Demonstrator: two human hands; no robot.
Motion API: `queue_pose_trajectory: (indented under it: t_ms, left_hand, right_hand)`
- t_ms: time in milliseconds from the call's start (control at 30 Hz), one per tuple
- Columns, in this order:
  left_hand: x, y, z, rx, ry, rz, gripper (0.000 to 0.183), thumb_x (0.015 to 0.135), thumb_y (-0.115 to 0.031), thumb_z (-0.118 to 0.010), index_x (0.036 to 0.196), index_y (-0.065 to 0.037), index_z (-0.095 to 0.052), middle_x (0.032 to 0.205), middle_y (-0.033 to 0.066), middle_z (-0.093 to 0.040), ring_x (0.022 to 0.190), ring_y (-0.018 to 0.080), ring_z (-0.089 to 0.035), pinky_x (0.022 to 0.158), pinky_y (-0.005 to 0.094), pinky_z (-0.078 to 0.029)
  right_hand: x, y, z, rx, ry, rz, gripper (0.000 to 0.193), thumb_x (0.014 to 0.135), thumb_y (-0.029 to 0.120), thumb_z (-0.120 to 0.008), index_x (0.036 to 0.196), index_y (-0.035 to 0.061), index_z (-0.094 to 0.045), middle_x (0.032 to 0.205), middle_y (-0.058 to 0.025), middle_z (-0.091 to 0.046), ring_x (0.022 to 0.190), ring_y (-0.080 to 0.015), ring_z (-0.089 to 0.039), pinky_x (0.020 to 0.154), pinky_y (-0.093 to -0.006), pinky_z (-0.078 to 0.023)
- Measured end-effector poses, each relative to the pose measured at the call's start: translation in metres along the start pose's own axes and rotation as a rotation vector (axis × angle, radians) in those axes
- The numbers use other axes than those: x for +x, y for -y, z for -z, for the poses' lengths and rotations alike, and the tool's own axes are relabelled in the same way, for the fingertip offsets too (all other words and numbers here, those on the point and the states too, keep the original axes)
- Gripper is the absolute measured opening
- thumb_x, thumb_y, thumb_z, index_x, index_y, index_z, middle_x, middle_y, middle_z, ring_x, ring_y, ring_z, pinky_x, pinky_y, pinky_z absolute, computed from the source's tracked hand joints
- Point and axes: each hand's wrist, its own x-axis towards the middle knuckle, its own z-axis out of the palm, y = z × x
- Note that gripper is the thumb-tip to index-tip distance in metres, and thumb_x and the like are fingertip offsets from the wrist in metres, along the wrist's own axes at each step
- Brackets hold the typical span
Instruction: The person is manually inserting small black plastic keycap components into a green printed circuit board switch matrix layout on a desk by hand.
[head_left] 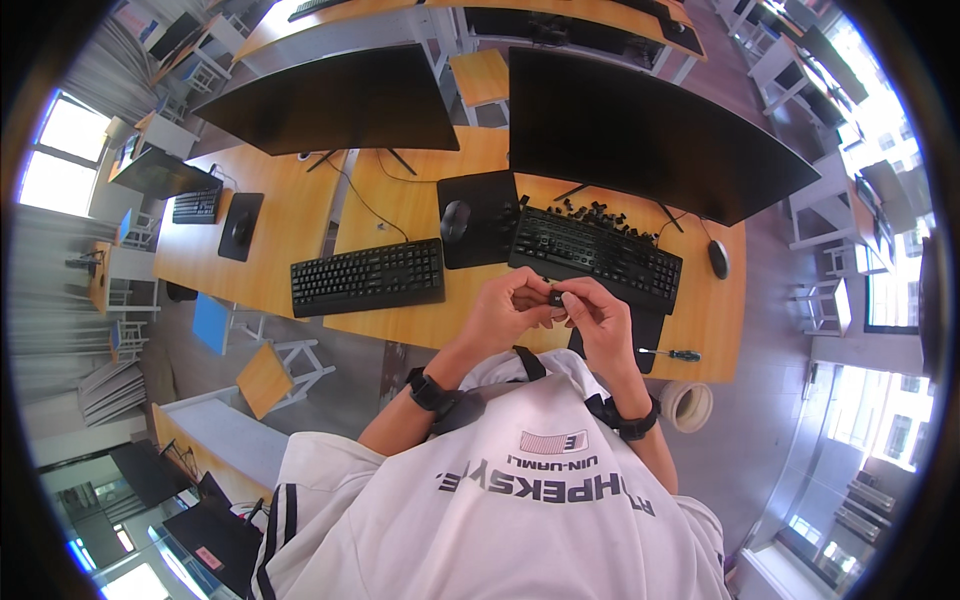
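Just in front of a black keyboard [600, 248], my two hands meet over the desk's near edge. A small black keycap [557, 298] sits between their fingertips. My left hand [508, 310] is closed, its thumb and forefinger pinching the keycap from the left. From the other side my right hand [602, 318] grips it with thumb and fingers. Some keys look to be off the keyboard's upper part, and several loose black keycaps [600, 215] lie heaped along its far edge. My fingers partly cover the keycap, so its face is hard to make out.
A screwdriver [684, 355] with a dark green handle lies right of my right hand. A second keyboard [368, 278] is to the left, beside a mouse [455, 220] on a black pad [480, 256]. Two large monitors [640, 130] stand behind. A white mouse [718, 258] sits near the right edge.
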Motion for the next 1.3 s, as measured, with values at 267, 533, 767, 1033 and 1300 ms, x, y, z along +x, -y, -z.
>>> queue_pose_trajectory:
  t_ms: [267,533,767,1033,1300]
  left_hand:
    - [0.001,-0.001,0.001,0.206,-0.048,0.055,0.018,0.087,0.000,-0.070,0.101,0.005,-0.060,0.090,0.0092,-0.069,0.083,0.0149,-0.068,0.076,0.0277,-0.054]
    - [0.007,0.023,0.003,0.402,-0.010,0.056,0.019,0.085,-0.003,-0.073,0.101,0.002,-0.062,0.086,0.0086,-0.069,0.080,0.0111,-0.065,0.074,0.0267,-0.053]
    - [0.028,0.071,0.008,0.464,0.056,0.171,0.020,0.084,-0.005,-0.074,0.099,0.001,-0.062,0.084,0.0109,-0.070,0.079,0.0139,-0.067,0.069,0.0278,-0.052]
    - [0.057,0.195,0.067,0.725,-0.200,0.182,0.023,0.077,-0.006,-0.076,0.095,-0.002,-0.062,0.081,0.0112,-0.069,0.072,0.0240,-0.068,0.068,0.0332,-0.054]
    - [0.068,0.257,0.068,0.799,-0.191,0.224,0.024,0.078,-0.009,-0.073,0.099,-0.004,-0.062,0.090,0.0122,-0.065,0.085,0.0288,-0.065,0.074,0.0379,-0.052]
  right_hand:
    - [0.009,-0.019,0.009,-0.071,0.002,-0.132,0.017,0.095,0.009,-0.061,0.106,-0.0033,-0.066,0.085,-0.0045,-0.068,0.076,-0.0098,-0.065,0.068,-0.0222,-0.050]
    - [0.017,-0.049,0.026,-0.020,0.085,-0.364,0.021,0.094,0.014,-0.063,0.104,-0.0042,-0.069,0.078,-0.0038,-0.068,0.071,-0.0091,-0.064,0.064,-0.0225,-0.050]
    - [0.012,-0.103,0.044,0.113,0.041,-0.617,0.023,0.097,0.016,-0.059,0.109,-0.0024,-0.068,0.082,-0.0036,-0.069,0.071,-0.0100,-0.065,0.063,-0.0225,-0.050]
    - [-0.003,-0.248,0.106,-0.196,-0.159,-0.709,0.021,0.095,0.014,-0.061,0.109,-0.0004,-0.066,0.088,-0.0037,-0.069,0.072,-0.0099,-0.065,0.063,-0.0213,-0.051]
    - [0.001,-0.264,0.086,-0.782,-0.266,-0.458,0.033,0.076,0.017,-0.078,0.106,0.0103,-0.066,0.095,-0.0050,-0.065,0.082,-0.0246,-0.066,0.074,-0.0364,-0.053]
